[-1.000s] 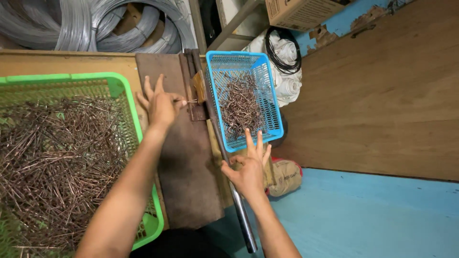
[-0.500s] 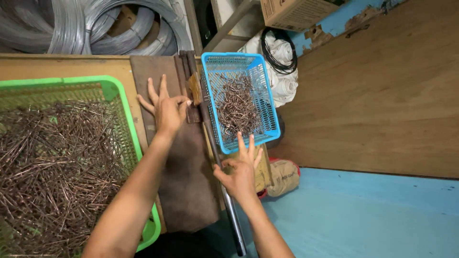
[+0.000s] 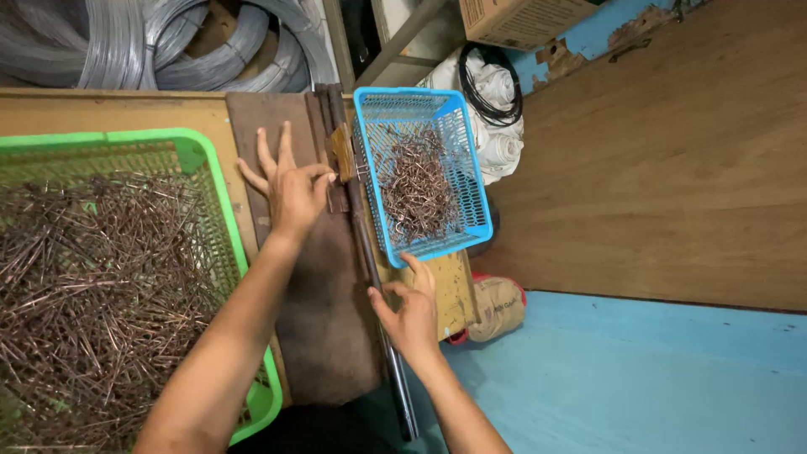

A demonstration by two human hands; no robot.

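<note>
Step in hand: feeding a piece of wire into the bending jig [image 3: 343, 164] on the tabletop [image 3: 109, 109]; this looks like the seating stage, before the bend.
Left hand [image 3: 290, 187]: lies flat on the dark brown board [image 3: 324, 336], fingers spread, thumb and forefinger tips pinched at the jig, seemingly on a thin wire piece too small to make out.
Right hand [image 3: 412, 311]: half open, fingers loosely curled beside the long metal lever handle [image 3: 382, 336], touching it but not gripped around it.
Straight stock: copper-coloured wire lengths fill the green basket [image 3: 210, 168] at the left.
Finished pieces: bent hooks lie in the blue basket [image 3: 420, 244], just right of the jig.
Next move, as a judgement: it calls for closing the right hand around the handle.
</note>
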